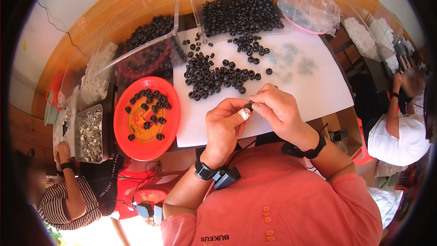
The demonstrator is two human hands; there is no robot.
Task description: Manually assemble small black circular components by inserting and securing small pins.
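Observation:
My left hand (224, 127) pinches a small black ring-like part (249, 105) in front of my chest, at the near edge of the white work surface (200, 125). A white wrapping (245, 114) shows on a digit of that hand. Fingertips of my right hand (278, 109) press together at the same black part; anything smaller between them is hidden. Just beyond my hands lies a loose heap of black parts (214, 77), some rounded with holes. Right of the heap, small clear or silvery pieces (291, 57) are scattered.
A red plate (120, 118) with several black parts stands left, beside a metal tray (95, 109) of small shiny pieces. Clear bins (193, 13) of black parts line the back. A plastic bag (321, 11) sits back right. Co-workers sit left (68, 200) and right (393, 136).

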